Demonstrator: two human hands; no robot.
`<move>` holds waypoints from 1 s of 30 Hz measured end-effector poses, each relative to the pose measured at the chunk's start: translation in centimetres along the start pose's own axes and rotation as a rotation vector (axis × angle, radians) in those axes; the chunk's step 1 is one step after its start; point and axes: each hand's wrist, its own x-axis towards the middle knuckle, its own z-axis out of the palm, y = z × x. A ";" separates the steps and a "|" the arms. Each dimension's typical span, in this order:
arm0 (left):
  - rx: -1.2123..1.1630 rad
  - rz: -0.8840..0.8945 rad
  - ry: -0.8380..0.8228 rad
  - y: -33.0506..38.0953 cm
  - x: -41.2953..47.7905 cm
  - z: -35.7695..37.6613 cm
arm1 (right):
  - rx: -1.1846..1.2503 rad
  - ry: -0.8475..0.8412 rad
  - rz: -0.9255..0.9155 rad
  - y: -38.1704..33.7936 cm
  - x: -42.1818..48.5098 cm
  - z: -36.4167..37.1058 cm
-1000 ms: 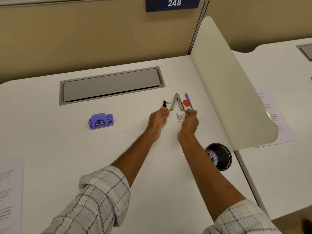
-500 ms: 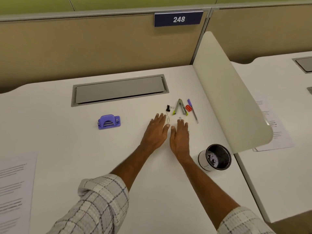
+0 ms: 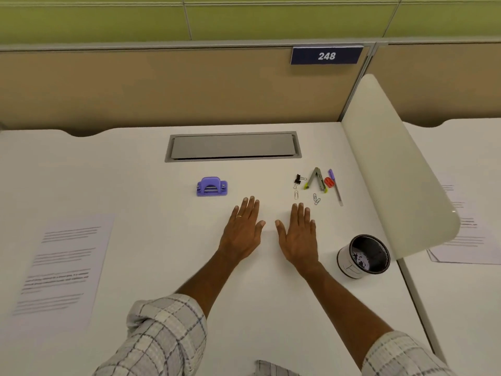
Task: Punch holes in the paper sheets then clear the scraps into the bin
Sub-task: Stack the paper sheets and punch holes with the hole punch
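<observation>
One purple plastic hole punch (image 3: 212,186) sits upright on our white desk (image 3: 151,240), beyond our left hand (image 3: 244,232) and a little to its left, not touching it. One printed paper sheet (image 3: 65,264) lies flat near the desk's left edge, well apart from the punch. One small round bin (image 3: 347,267), white outside and dark inside, stands upright to the right of our right hand (image 3: 298,234); pale bits show at its bottom.

Our two hands lie palm down on the desk side by side, fingers straight and close together, thumbs spread toward each other, holding nothing. A thin ring (image 3: 239,216) shows on the left one. Both plaid sleeves (image 3: 162,329) are rolled up the forearms.

Beyond the right hand we count one black binder clip (image 3: 297,180), three wire paper clips (image 3: 316,198) (one alone, two together), one metal stapler (image 3: 315,179) swung open into a V, one small red piece (image 3: 328,182) we cannot identify, and one slim pen (image 3: 335,189) with a purple cap. Nothing lies between the hands and the punch.

One grey rectangular hatch (image 3: 233,146) is set flush in the desk behind all this. One smooth cream divider (image 3: 393,164) with rounded corners rises along the right edge and overhangs part of the bin's rim. Past it, more printed sheets (image 3: 461,240) lie on the neighbouring desk. One blue plate (image 3: 326,55) reads 248.
</observation>
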 end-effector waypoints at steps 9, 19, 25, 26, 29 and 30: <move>-0.044 -0.130 0.063 -3.3 -5.6 -0.4 | -0.020 -0.048 -0.141 -3.9 -2.4 1.8; -0.050 -0.142 0.159 -9.8 -12.4 -1.5 | -0.042 -0.072 -0.179 -11.2 -7.5 4.3; -0.040 -0.142 0.189 -14.9 -17.1 -2.0 | -0.042 -0.062 -0.196 -16.4 -11.3 6.3; -0.031 -0.146 0.196 -15.7 -17.8 -2.1 | -0.036 -0.055 -0.202 -17.2 -11.8 6.5; -0.011 -0.173 0.208 -17.8 -19.6 -2.1 | -0.027 -0.053 -0.234 -19.4 -13.2 7.0; -0.021 -0.191 0.207 -18.4 -20.3 -2.1 | -0.027 -0.062 -0.244 -20.0 -13.6 7.1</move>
